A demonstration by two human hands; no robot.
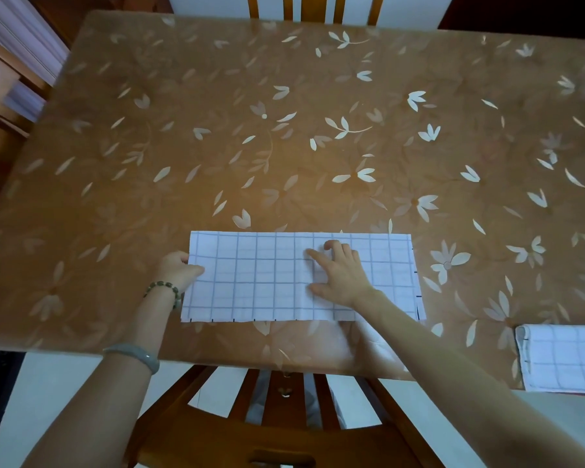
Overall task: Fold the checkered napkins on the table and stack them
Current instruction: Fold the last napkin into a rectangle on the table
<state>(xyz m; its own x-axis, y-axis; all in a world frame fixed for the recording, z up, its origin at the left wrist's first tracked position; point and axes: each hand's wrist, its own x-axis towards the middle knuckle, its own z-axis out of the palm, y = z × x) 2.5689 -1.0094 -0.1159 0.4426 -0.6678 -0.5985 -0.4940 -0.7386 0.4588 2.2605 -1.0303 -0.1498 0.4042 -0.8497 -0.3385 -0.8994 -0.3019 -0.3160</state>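
Two checkered napkins are counted on the table (284,96): a long napkin (267,278) at the near edge, a folded napkin (564,359) at the near right corner. Two hands are seen, left hand (178,270) and right hand (340,275); two chairs, far chair (311,8) and near chair (284,430).

Checkered napkin (260,282) flat (long strip)

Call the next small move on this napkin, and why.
Probably the left hand should lift the napkin's left end and carry it over to the right end, halving the strip. The napkin lies flat as a long strip, the left hand pinches its left edge, and the right hand presses flat near the middle, roughly where the fold would fall. A folded napkin lies to the right.
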